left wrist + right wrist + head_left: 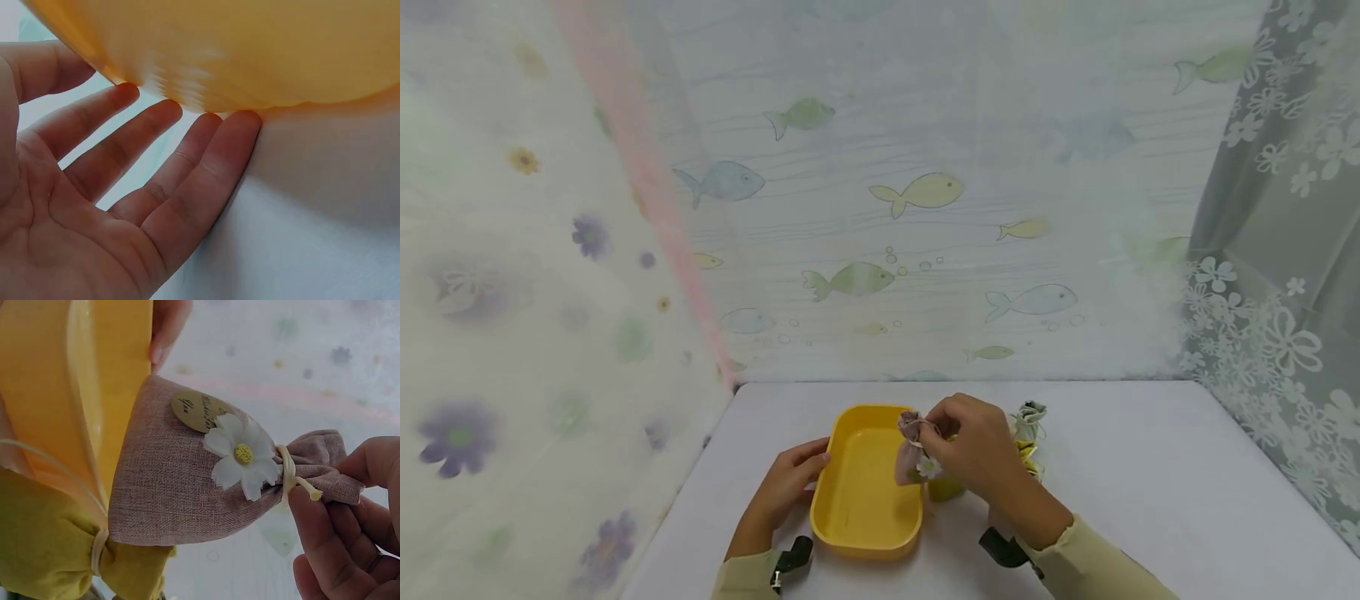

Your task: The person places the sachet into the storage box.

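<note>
My right hand pinches the gathered neck of a small mauve drawstring pouch, which hangs over the right side of a yellow plastic tray. In the right wrist view the pouch shows a white fabric flower, a round tag with writing and a cream cord tied at its neck. The fingertips of my left hand touch the tray's left outer wall. Seen from the left wrist, that hand's fingers are mostly extended against the wall. The tray's visible floor holds nothing.
A mustard-yellow pouch stands by the tray's right side, partly hidden by my right hand. Beyond that hand are a pale green pouch and something shiny yellow. All rest on a white tabletop, with patterned curtains around it.
</note>
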Tool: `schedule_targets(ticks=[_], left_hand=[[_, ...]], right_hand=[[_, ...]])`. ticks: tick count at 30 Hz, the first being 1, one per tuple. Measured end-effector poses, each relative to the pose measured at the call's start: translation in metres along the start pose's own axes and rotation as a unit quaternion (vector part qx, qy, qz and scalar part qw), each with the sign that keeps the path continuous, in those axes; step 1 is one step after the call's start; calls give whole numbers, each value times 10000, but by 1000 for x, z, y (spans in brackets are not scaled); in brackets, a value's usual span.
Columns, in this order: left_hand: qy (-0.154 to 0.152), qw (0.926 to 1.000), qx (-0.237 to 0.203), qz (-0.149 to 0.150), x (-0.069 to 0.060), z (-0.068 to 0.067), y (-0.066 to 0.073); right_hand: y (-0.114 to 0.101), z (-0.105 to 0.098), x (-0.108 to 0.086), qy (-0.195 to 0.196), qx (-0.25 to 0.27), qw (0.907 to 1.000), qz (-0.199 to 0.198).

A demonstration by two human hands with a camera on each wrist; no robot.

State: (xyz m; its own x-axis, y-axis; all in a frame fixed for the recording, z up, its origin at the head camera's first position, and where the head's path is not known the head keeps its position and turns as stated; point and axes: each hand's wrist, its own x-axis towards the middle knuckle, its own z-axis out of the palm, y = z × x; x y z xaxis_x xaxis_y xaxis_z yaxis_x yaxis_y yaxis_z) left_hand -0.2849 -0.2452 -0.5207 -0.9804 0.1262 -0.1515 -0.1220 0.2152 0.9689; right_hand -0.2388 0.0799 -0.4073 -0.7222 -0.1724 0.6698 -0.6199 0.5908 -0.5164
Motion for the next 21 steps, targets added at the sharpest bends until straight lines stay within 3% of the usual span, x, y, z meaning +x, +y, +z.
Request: schedule_targets(ticks=[8, 21], left_hand=[[189, 9998, -40, -111, -3, 3, 0], [172, 9998, -128, -37, -1, 0, -3]], right_hand=[[2, 13, 13, -231, 495, 9967, 601], [6, 42, 28, -555, 633, 9928, 855]])
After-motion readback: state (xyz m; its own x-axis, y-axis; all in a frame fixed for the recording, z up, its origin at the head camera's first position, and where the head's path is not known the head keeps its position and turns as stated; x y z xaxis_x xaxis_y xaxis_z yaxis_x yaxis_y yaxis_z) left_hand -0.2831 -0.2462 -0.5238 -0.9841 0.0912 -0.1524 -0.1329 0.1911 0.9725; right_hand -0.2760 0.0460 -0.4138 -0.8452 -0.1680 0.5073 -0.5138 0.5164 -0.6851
